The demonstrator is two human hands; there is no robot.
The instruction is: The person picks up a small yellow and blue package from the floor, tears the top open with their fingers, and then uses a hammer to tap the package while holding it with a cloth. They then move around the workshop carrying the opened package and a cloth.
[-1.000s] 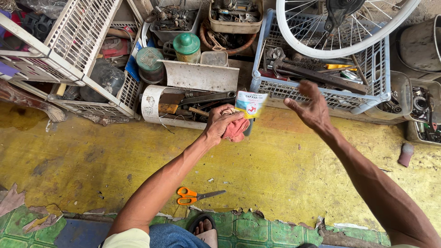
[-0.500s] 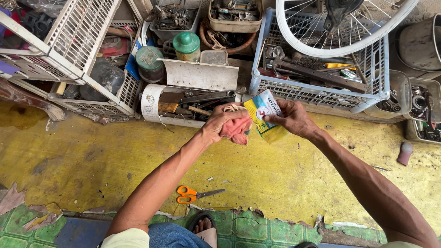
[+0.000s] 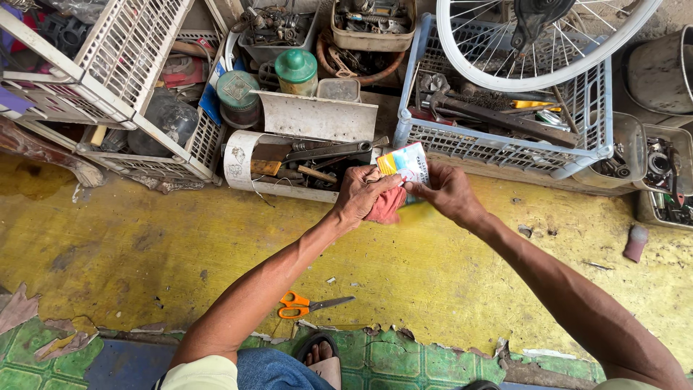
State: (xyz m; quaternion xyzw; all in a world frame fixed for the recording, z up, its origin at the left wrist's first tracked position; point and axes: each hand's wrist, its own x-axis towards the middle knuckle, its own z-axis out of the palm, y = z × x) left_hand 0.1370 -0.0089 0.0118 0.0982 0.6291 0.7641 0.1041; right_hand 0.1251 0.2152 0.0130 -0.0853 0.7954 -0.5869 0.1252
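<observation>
Both hands met on a small packet above the yellow floor.

The left hand (image 3: 361, 196) gripped a red cloth (image 3: 386, 207) and the small white, blue and yellow printed packet (image 3: 406, 163); the right hand (image 3: 447, 193) pinched the packet's near edge. Bare yellow concrete floor (image 3: 180, 253) lay open nearer, orange-handled scissors (image 3: 307, 306) well apart.

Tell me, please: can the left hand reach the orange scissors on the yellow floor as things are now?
Probably yes, but not at once. The orange scissors lie uncovered on the floor beside the left forearm, nothing on them. But the left hand is busy holding a red cloth and a small packet.
</observation>
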